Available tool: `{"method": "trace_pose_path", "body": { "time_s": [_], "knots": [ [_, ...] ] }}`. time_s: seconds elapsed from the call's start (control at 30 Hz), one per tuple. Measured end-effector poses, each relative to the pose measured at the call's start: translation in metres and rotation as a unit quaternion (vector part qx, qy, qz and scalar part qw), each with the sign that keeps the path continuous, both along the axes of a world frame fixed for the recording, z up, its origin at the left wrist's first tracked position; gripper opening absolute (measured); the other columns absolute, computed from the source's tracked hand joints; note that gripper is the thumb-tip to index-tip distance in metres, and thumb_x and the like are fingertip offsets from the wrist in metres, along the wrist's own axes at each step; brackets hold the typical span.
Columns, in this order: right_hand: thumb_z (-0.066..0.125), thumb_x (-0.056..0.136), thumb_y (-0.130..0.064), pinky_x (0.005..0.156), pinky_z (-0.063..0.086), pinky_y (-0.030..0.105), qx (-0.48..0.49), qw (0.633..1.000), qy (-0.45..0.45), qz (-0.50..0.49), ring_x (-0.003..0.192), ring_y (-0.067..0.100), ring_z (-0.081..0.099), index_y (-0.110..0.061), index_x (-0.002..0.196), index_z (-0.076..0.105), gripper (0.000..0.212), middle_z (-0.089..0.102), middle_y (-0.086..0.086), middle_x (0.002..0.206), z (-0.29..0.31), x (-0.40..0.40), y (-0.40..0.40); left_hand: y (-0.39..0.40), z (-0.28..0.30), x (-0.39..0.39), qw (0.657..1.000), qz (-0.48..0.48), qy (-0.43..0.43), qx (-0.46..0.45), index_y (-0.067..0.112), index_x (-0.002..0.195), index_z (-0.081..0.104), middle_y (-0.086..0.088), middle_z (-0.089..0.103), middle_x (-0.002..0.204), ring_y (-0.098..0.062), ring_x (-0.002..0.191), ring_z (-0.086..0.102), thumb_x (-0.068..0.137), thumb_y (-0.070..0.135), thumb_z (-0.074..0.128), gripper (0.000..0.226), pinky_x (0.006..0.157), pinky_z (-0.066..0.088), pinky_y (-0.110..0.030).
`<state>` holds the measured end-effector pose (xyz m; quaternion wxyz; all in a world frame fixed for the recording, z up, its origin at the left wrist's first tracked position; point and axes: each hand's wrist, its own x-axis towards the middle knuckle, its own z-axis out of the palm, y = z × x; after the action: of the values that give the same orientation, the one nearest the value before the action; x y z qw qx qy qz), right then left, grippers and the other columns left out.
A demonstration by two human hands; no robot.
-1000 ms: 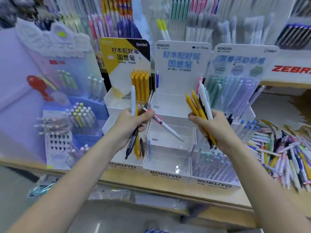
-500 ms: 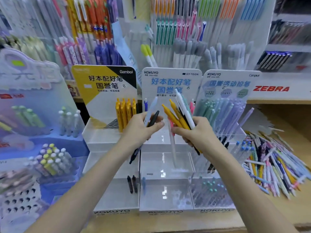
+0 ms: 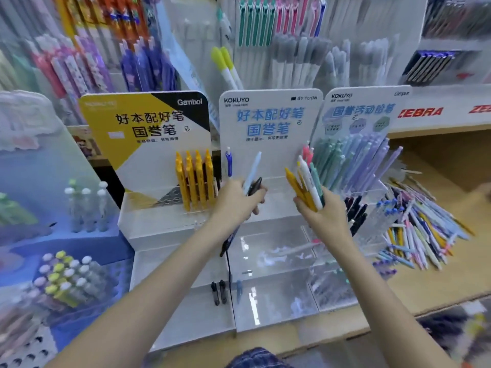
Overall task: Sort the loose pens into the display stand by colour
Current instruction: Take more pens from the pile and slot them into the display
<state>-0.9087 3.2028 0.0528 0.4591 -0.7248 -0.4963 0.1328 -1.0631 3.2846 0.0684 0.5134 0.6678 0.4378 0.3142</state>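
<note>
Pink-white pen gone from my left hand (image 3: 239,201), which now grips pale-blue and black pens (image 3: 252,172); right hand (image 3: 322,212) clutches a yellow/white bundle (image 3: 305,185) at the clear acrylic KOKUYO stand (image 3: 268,301).

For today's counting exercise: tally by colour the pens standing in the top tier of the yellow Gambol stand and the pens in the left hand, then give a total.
Yellow pens in the Gambol stand's top tier: 4
Pale blue pen in the left hand: 1
Black pen in the left hand: 1
Total: 6
</note>
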Motion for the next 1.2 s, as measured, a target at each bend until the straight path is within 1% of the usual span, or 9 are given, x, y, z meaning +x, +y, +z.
{"method": "trace_pose_path", "body": {
  "time_s": [0.13,0.3,0.43,0.6,0.77,0.83,0.9,1.07,1.2],
  "knots": [
    [0.067,0.084,-0.018,0.047,0.030,0.017,-0.079,0.982,-0.153,0.079,0.051,0.002,0.042,-0.009,0.091,0.059,0.014,0.044,-0.012,0.058,0.001,0.011,-0.016,-0.015,-0.010,0.006,1.000,0.002,0.021,0.016,0.015,0.080,0.062,0.003,0.062,0.064,-0.005,0.042,0.053,0.086,0.012,0.059,0.008,0.042,0.037,-0.017],
    [0.067,0.084,-0.015,0.048,0.032,0.018,-0.050,0.985,-0.135,0.093,0.048,0.007,0.040,-0.007,0.079,0.052,0.017,0.044,-0.006,0.054,0.016,0.020,-0.025,-0.029,-0.033,0.004,0.999,-0.006,0.032,-0.031,0.012,0.075,0.063,-0.002,0.061,0.061,-0.006,0.042,0.051,0.083,0.011,0.064,0.008,0.040,0.036,-0.019],
    [0.065,0.086,-0.013,0.050,0.034,0.026,-0.075,0.984,-0.125,0.106,0.051,0.017,0.044,-0.002,0.083,0.054,0.016,0.051,0.005,0.059,0.023,0.038,-0.041,-0.042,-0.057,0.023,0.982,-0.077,0.168,0.027,0.017,0.078,0.066,0.001,0.060,0.067,-0.016,0.063,0.057,0.077,0.023,0.072,0.008,0.057,0.041,-0.028],
    [0.061,0.088,-0.012,0.064,0.048,0.049,-0.092,0.985,-0.094,0.108,0.069,0.032,0.062,0.002,0.100,0.058,0.018,0.065,0.020,0.079,0.013,0.049,-0.061,-0.055,-0.072,0.048,0.894,-0.134,0.392,0.170,0.013,0.101,0.063,-0.010,0.063,0.097,-0.030,0.093,0.059,0.082,0.029,0.065,0.025,0.069,0.043,-0.033],
    [0.066,0.085,-0.014,0.063,0.052,0.044,-0.089,0.992,-0.056,0.071,0.059,0.019,0.060,0.000,0.097,0.062,0.019,0.069,0.013,0.076,0.006,0.049,-0.062,-0.055,-0.040,0.014,0.934,-0.075,0.332,0.111,0.020,0.082,0.064,-0.005,0.064,0.079,-0.020,0.073,0.059,0.081,0.022,0.069,0.006,0.059,0.038,-0.025],
    [0.070,0.083,-0.022,0.057,0.051,0.037,-0.080,0.995,-0.014,0.061,0.049,0.007,0.054,-0.003,0.090,0.062,0.022,0.068,0.010,0.072,0.006,0.041,-0.058,-0.057,-0.019,0.000,0.949,-0.056,0.291,0.108,0.023,0.072,0.058,0.007,0.056,0.066,-0.007,0.061,0.050,0.079,0.020,0.071,0.015,0.049,0.031,-0.012],
    [0.072,0.080,-0.031,0.053,0.048,0.037,-0.059,0.997,0.037,0.039,0.047,0.013,0.051,-0.005,0.082,0.059,0.029,0.066,0.014,0.071,0.008,0.031,-0.050,-0.057,-0.007,-0.005,0.958,-0.038,0.255,0.121,0.021,0.077,0.061,0.012,0.053,0.066,-0.002,0.059,0.047,0.078,0.020,0.072,0.011,0.048,0.031,-0.012],
    [0.074,0.077,-0.028,0.050,0.041,0.032,0.016,0.993,0.119,-0.011,0.049,0.017,0.048,-0.018,0.074,0.054,0.023,0.065,0.009,0.070,0.022,0.017,-0.034,-0.065,0.002,-0.002,0.970,0.032,0.187,0.152,0.023,0.079,0.063,0.002,0.064,0.077,-0.009,0.062,0.051,0.076,0.022,0.074,0.011,0.055,0.037,-0.021],
    [0.075,0.076,-0.028,0.049,0.040,0.029,0.044,0.982,0.183,-0.007,0.046,0.015,0.045,-0.017,0.073,0.057,0.021,0.066,0.012,0.071,0.035,0.013,-0.029,-0.071,0.005,0.003,0.945,0.069,0.208,0.244,0.015,0.092,0.066,-0.003,0.060,0.084,-0.016,0.072,0.050,0.080,0.023,0.070,0.015,0.056,0.032,-0.023]
  ]
}}
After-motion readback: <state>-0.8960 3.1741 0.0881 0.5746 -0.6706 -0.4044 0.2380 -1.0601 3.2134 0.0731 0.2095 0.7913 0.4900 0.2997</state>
